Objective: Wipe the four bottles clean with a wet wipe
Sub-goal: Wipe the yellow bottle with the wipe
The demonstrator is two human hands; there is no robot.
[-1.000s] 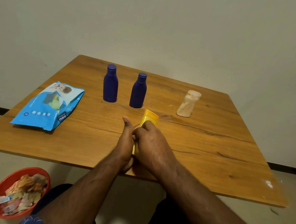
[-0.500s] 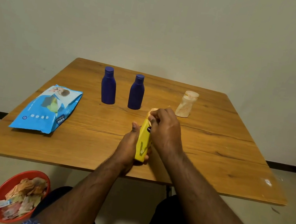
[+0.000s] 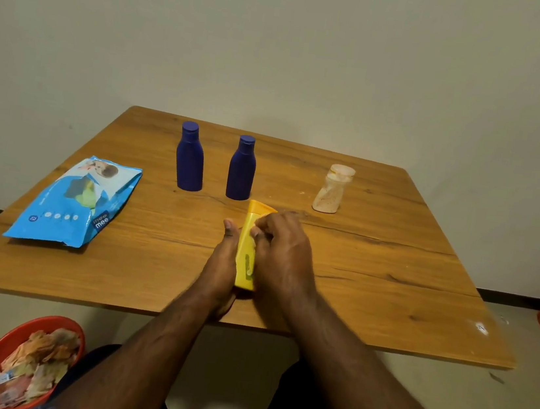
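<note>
A yellow bottle [image 3: 248, 253] is held at the table's [image 3: 390, 271] near edge, gripped at its base by the left hand [image 3: 222, 266] while the right hand [image 3: 281, 254] curls around its upper body, with two blue bottles [image 3: 190, 159] [image 3: 241, 169] and a clear bottle [image 3: 332, 190] standing beyond and a wipes pack [image 3: 80, 201] lying left.

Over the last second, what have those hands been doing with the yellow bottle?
The right hand slid up to the yellow bottle's cap and back down its body, rubbing it. The left hand kept gripping it. Both blue bottles, the pale bottle and the wipes pack stayed put.
</note>
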